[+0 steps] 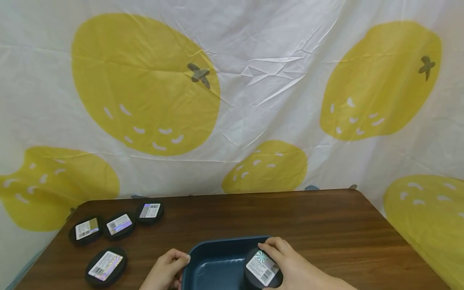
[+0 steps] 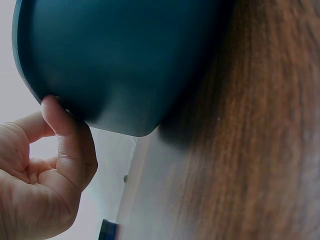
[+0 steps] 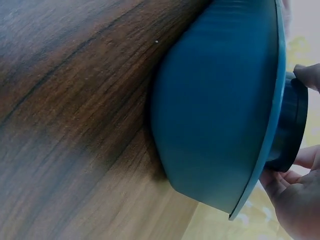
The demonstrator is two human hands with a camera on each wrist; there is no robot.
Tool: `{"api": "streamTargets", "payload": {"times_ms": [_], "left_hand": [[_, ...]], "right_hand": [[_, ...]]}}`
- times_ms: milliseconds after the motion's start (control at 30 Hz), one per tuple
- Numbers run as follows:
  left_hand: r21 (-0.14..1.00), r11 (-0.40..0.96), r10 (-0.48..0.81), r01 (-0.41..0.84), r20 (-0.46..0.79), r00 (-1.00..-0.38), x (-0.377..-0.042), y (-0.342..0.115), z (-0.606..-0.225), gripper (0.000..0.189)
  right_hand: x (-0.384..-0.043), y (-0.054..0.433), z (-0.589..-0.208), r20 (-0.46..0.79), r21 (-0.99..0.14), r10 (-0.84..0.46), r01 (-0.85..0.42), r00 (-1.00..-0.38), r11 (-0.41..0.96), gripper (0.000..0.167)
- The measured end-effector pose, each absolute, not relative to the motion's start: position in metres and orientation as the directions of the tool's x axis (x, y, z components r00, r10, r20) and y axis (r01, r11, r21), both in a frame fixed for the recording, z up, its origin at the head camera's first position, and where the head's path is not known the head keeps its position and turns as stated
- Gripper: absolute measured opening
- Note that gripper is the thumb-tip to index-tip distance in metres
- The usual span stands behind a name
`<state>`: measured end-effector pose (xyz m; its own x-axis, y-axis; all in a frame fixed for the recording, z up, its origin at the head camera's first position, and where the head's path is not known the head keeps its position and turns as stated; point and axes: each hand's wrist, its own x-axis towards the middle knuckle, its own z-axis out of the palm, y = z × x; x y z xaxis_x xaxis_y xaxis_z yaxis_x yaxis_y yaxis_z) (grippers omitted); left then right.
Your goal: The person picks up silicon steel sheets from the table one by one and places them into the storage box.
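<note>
Showing its label (image 1: 262, 267) in head view only: held container (image 3: 291, 125)

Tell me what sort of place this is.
Probably an improvised indoor workspace: white fabric printed with yellow fruit hangs behind a brown wooden table bearing a blue rectangular plastic basin.

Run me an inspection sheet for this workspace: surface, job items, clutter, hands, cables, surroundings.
Surface: brown wood-grain table.
Job items: blue tub; one black labelled jar at its right side, rising above the rim; four more jars on the table's left.
Clutter: nothing seen.
Hands: left hand pinches the tub's rim; right hand grips the one jar.
Cables: nothing seen.
Surroundings: white cloth with yellow fruit print behind the table.
</note>
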<state>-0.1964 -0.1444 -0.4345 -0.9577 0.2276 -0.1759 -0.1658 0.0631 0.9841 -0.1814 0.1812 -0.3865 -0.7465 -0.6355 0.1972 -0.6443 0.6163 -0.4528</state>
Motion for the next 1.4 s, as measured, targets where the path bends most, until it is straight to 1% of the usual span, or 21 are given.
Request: {"api": "streamTargets", "payload": {"times_ms": [167,300,400,533,667,800,900,1033,1133,1267,1400], "left_hand": [[0.985,0.071,0.222,-0.158,-0.170,-0.960,-0.196,-0.144,-0.435,0.032],[0.985,0.073,0.217,-0.155,-0.167,-0.962,-0.197,-0.144,-0.435,0.032],[0.986,0.072,0.218,-0.147,-0.160,-0.963,-0.198,-0.143,-0.435,0.031],[0.987,0.061,0.228,-0.149,-0.160,-0.960,-0.197,-0.144,-0.434,0.026],[0.986,0.053,0.234,-0.158,-0.166,-0.958,-0.197,-0.144,-0.434,0.022],[0.986,0.057,0.231,-0.158,-0.167,-0.959,-0.197,-0.144,-0.434,0.021],[0.986,0.058,0.229,-0.157,-0.167,-0.959,-0.196,-0.144,-0.433,0.020],[0.986,0.050,0.234,-0.161,-0.168,-0.958,-0.196,-0.144,-0.433,0.020],[0.985,0.038,0.239,-0.166,-0.170,-0.956,-0.196,-0.144,-0.432,0.021],[0.986,0.026,0.243,-0.165,-0.167,-0.956,-0.196,-0.144,-0.432,0.023],[0.986,0.027,0.243,-0.163,-0.165,-0.956,-0.196,-0.143,-0.432,0.022]], "right_hand": [[-0.181,0.183,-0.387,0.224,-0.410,-0.641,-0.668,-0.734,0.621,0.090],[-0.177,0.186,-0.383,0.201,-0.408,-0.609,-0.631,-0.767,0.660,0.090],[-0.174,0.190,-0.379,0.176,-0.431,-0.582,-0.593,-0.794,0.680,0.090],[-0.171,0.196,-0.373,0.139,-0.458,-0.558,-0.552,-0.818,0.697,0.089],[-0.170,0.203,-0.372,0.115,-0.470,-0.549,-0.532,-0.828,0.705,0.083],[-0.172,0.210,-0.377,0.179,-0.453,-0.541,-0.557,-0.822,0.696,0.076],[-0.172,0.215,-0.381,0.207,-0.463,-0.508,-0.541,-0.836,0.702,0.070],[-0.173,0.222,-0.386,0.177,-0.489,-0.446,-0.472,-0.877,0.734,0.063],[-0.173,0.225,-0.390,0.116,-0.525,-0.414,-0.409,-0.903,0.747,0.061],[-0.174,0.228,-0.394,0.019,-0.615,-0.398,-0.324,-0.917,0.718,0.059],[-0.172,0.228,-0.397,-0.015,-0.703,-0.381,-0.261,-0.925,0.662,0.054]]}}
